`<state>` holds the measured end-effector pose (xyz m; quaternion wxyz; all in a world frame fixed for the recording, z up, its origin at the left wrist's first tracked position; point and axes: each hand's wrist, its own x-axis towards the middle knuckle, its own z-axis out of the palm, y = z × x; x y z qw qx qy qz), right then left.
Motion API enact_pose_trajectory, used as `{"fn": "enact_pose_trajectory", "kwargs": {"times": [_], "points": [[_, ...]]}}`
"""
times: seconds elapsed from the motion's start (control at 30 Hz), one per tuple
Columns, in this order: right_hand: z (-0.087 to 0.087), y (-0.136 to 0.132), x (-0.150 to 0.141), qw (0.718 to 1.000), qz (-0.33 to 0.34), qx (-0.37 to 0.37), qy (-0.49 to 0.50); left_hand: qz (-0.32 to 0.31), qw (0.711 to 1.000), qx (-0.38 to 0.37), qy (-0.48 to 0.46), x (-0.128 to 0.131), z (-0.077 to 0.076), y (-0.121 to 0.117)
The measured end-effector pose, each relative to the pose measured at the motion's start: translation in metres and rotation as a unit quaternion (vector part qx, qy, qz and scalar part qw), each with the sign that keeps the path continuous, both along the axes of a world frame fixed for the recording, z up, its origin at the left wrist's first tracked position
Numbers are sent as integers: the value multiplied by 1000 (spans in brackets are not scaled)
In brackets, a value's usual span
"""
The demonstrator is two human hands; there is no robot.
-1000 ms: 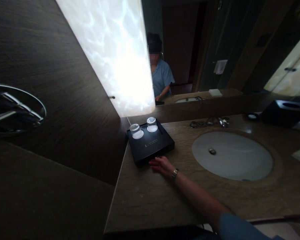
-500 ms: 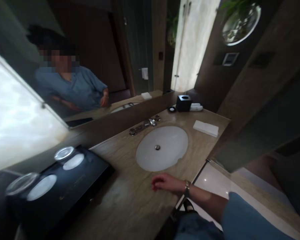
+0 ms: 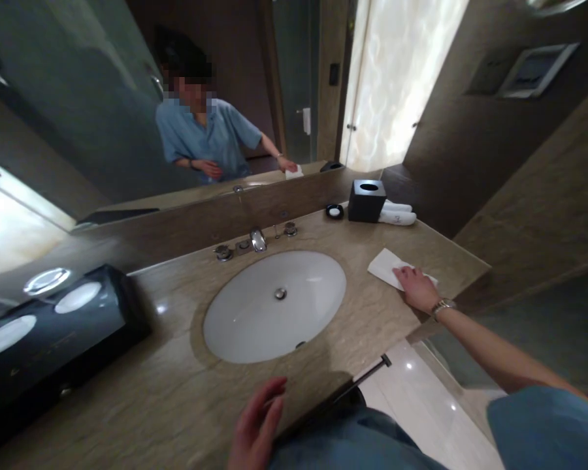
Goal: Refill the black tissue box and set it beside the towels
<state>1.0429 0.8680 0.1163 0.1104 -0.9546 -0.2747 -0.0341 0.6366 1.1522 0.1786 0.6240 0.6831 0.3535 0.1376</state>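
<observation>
Fingers of the right hand (image 3: 415, 287) are laid flat on a white folded cloth (image 3: 385, 266); left hand (image 3: 255, 425) fingers are held loosely spread at the worktop (image 3: 166, 398) edge.

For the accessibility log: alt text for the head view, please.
The right hand lies flat on a white cloth on a stone counter, right of an oval sink. The left hand hovers open by the counter's front edge.

Around the one sink (image 3: 274, 307) I count one faucet (image 3: 257, 239), two handles (image 3: 222, 252), one tray (image 3: 53, 339) with two glasses (image 3: 46, 281), one tissue box (image 3: 366, 200), one folded towel (image 3: 385, 266).
</observation>
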Motion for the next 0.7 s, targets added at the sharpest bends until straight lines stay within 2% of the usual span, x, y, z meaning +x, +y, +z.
{"fn": "enact_pose_trajectory", "kwargs": {"times": [0.03, 0.07, 0.1, 0.17, 0.2, 0.23, 0.27, 0.33, 0.37, 0.4, 0.43, 0.47, 0.5, 0.6, 0.7], "points": [[0, -5, 16, 1000, 17, -22, -1, -42, 998, -39, -5, 30, -5, -22], [4, -9, 28, 999, 34, -27, 10, -54, 996, -61, -26, 60, -9, -43], [9, -11, 37, 998, 49, -5, 39, -77, 992, -92, -37, 88, -12, -62], [24, -12, 38, 980, 59, 111, 153, -75, 984, -149, -69, 136, -16, -91], [31, -10, 29, 951, 49, 194, 238, -64, 978, -181, -79, 154, -17, -100], [37, -8, 15, 900, 29, 279, 332, -50, 971, -215, -87, 167, -16, -106], [41, -4, -3, 836, 8, 351, 422, -45, 962, -252, -92, 178, -14, -110], [44, 7, -46, 713, -6, 432, 552, -69, 931, -341, -114, 189, -9, -110], [42, 13, -67, 665, 3, 453, 593, -80, 909, -389, -128, 191, -6, -108], [39, 21, -84, 630, 16, 467, 620, -81, 888, -430, -139, 192, -3, -106], [36, 29, -98, 608, 30, 479, 632, -69, 872, -464, -142, 192, 0, -103], [32, 37, -107, 600, 41, 490, 631, -43, 863, -485, -132, 191, 1, -101], [28, 44, -113, 606, 50, 498, 618, -9, 863, -493, -112, 191, 2, -99], [22, 56, -115, 671, 78, 485, 555, 58, 877, -474, -45, 185, -4, -96], [19, 56, -111, 724, 88, 437, 526, 85, 907, -411, -39, 175, -24, -94]]}}
